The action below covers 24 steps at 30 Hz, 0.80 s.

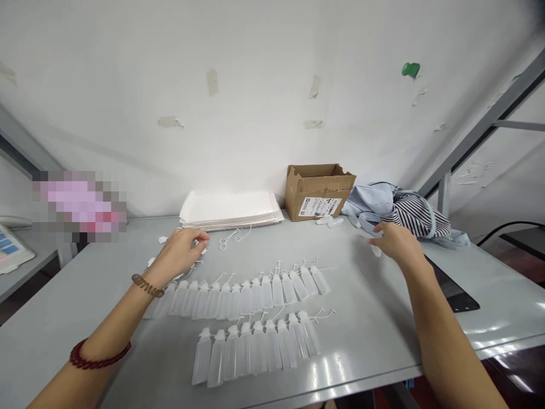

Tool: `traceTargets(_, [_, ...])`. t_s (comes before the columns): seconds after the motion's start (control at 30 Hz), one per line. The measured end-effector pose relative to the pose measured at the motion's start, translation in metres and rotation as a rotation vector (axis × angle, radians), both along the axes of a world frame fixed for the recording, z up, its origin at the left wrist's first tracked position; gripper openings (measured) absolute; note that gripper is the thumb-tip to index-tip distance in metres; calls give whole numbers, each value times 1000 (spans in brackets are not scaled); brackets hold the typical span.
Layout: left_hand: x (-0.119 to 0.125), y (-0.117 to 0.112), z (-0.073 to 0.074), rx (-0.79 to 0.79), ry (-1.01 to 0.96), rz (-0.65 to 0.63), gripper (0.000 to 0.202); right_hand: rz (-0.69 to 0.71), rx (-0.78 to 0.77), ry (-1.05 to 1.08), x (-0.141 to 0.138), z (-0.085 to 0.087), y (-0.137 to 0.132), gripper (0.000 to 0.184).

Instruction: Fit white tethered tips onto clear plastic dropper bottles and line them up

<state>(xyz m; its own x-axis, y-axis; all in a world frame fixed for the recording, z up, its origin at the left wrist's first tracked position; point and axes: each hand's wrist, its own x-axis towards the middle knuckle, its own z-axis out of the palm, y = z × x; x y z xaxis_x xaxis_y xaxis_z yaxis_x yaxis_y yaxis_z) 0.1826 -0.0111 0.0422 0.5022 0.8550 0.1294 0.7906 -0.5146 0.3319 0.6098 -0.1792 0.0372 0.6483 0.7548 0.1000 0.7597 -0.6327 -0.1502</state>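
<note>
My left hand (183,251) is over the left end of the back row of bottles, fingers curled together. Small white pieces (204,250) show at its fingertips; what it grips, if anything, I cannot make out. Farther right, my right hand (398,243) pinches a small translucent plastic piece (376,250) between thumb and fingers, beside a bundle of cloth. Two rows of translucent plastic squeeze bottles lie on the grey table between my arms: a back row (246,298) and a front row (258,349). Thin white stems stick out from many of their tops.
White scissors (229,238) lie before a stack of white sheets (230,209). An open cardboard box (319,193) stands against the wall, with loose clear pieces (335,223) in front. Striped and blue cloth (419,215) and a dark flat device (452,287) are at the right.
</note>
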Motion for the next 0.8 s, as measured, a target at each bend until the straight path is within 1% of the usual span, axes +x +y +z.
traceTargets(0.2, [1, -6, -16, -10, 20, -162, 32, 73, -21, 75, 5, -10, 2, 15])
traceTargets(0.33, [2, -9, -21, 12, 25, -203, 29, 126, -13, 127, -1, -12, 7, 19])
traceTargets(0.47, [5, -11, -24, 30, 23, -233, 26, 198, 38, 187, -13, -7, 12, 22])
traceTargets(0.57, [9, -12, -27, 51, 6, -252, 25, 295, 142, 247, -31, -3, 18, 24])
traceTargets(0.67, [12, -13, -29, 77, -20, -266, 24, 413, 284, 311, -61, -3, 24, 26])
traceTargets(0.73, [14, -19, -25, 86, -42, -282, 23, 494, 365, 359, -86, -7, 25, 27])
traceTargets(0.8, [18, -30, -17, 82, -73, -304, 20, 567, 416, 410, -113, -10, 22, 29])
